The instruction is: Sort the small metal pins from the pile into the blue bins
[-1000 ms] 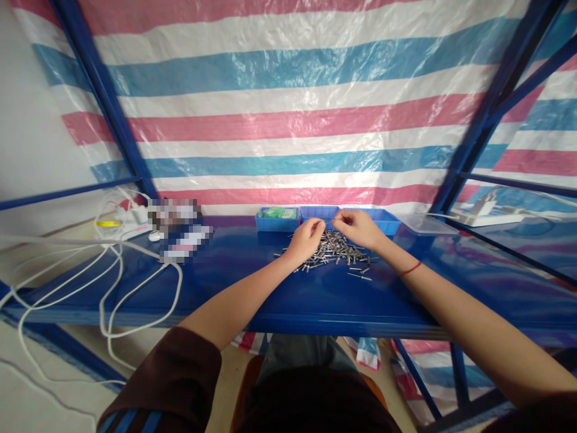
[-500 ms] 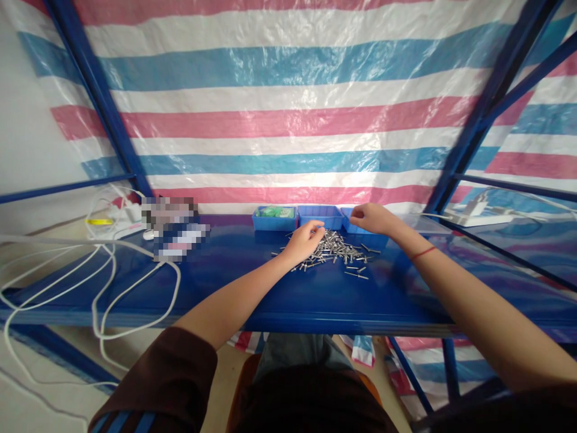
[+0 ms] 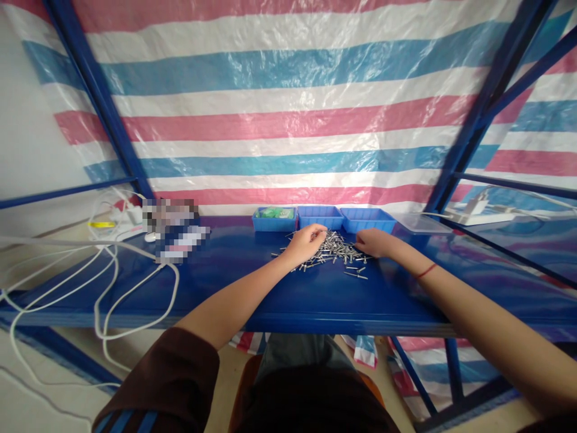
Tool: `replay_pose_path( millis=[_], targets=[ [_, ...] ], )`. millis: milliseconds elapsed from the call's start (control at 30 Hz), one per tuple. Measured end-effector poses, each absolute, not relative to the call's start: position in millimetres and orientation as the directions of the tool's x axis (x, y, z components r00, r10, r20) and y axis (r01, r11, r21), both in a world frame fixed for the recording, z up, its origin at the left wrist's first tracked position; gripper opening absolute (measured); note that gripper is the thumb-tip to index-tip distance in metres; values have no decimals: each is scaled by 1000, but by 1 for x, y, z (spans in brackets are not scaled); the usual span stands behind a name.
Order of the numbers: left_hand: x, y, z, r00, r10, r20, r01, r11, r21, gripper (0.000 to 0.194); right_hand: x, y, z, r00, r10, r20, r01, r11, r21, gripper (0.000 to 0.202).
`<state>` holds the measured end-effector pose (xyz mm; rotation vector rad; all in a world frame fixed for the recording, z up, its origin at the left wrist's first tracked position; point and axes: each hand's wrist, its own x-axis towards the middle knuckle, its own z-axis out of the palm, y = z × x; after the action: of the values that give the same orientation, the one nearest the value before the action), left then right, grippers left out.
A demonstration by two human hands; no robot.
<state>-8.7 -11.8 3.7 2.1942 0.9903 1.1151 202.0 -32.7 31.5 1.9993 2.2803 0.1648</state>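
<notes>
A loose pile of metal blind rivets (image 3: 336, 245) lies on the blue table (image 3: 315, 300), with a few stray ones toward the front. My left hand (image 3: 308, 242) rests at the pile's left side, fingers curled together; whatever they may hold is too small to tell. At the right edge of the pile is my right hand (image 3: 377, 243), its fingers closed down at the rivets, their tips partly hidden. Behind the pile stand a middle blue bin (image 3: 320, 218) and a right blue bin (image 3: 368, 221).
A left blue bin (image 3: 274, 223) contains green and white packets. To the right lies a clear plastic lid (image 3: 421, 223). White cables (image 3: 174, 282) loop over the table's left side, near a blurred-out item (image 3: 174, 228). A power strip (image 3: 482, 215) sits at far right.
My right hand has dropped from over the right bin to the right edge of the rivet pile, uncovering that bin. My left hand has stayed nearly in place, fingers slightly more curled.
</notes>
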Motion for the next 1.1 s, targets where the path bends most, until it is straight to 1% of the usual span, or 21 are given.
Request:
replay_pose_path(
  millis=[133,300,367,433,467,500,533,567,600,633,667,700,800,933,1100],
  targets=[
    [-8,-12,4,410,768,491,384,-634,671,27,185,-17,34,-121,993,-1,976,119,184,28],
    [-8,-12,5,393,780,487,398,-621,675,26,177,-9,39,-86,996,4,977,84,196,29],
    [-9,-12,5,367,799,477,409,-599,688,26,179,-14,42,-50,998,39,978,41,204,30],
    [-9,-12,5,343,812,473,409,-582,703,26,179,-22,44,-45,990,132,985,22,168,29],
    [-9,-12,6,335,814,475,401,-580,709,26,178,-26,44,-68,980,185,993,48,109,27],
    [-9,-12,6,334,811,480,387,-583,715,26,176,-31,45,-107,967,229,994,107,10,25],
    [-9,-13,6,334,806,489,369,-589,719,26,173,-34,44,-156,954,256,973,193,-125,23],
    [-9,-13,7,336,799,498,351,-597,721,27,170,-38,44,-207,941,266,918,281,-278,21],
    [-9,-13,8,338,791,509,333,-607,722,26,166,-40,42,-253,929,269,832,351,-430,20],
    [-9,-14,8,339,783,521,315,-617,721,25,162,-41,41,-288,918,271,731,394,-557,19],
    [-9,-14,9,338,775,534,300,-626,719,24,159,-42,39,-308,909,279,638,416,-648,21],
    [-9,-14,10,335,768,546,287,-635,717,23,156,-42,38,-315,903,292,566,425,-706,23],
    [-9,-13,11,314,755,576,254,-651,715,20,152,-40,35,-305,898,317,445,429,-786,30],
    [-10,-12,11,297,733,611,220,-676,703,21,150,-43,38,-294,909,297,351,391,-851,33],
    [-10,-16,14,290,690,663,207,-722,660,20,149,-51,44,-306,937,169,279,258,-925,32]
  ],
)
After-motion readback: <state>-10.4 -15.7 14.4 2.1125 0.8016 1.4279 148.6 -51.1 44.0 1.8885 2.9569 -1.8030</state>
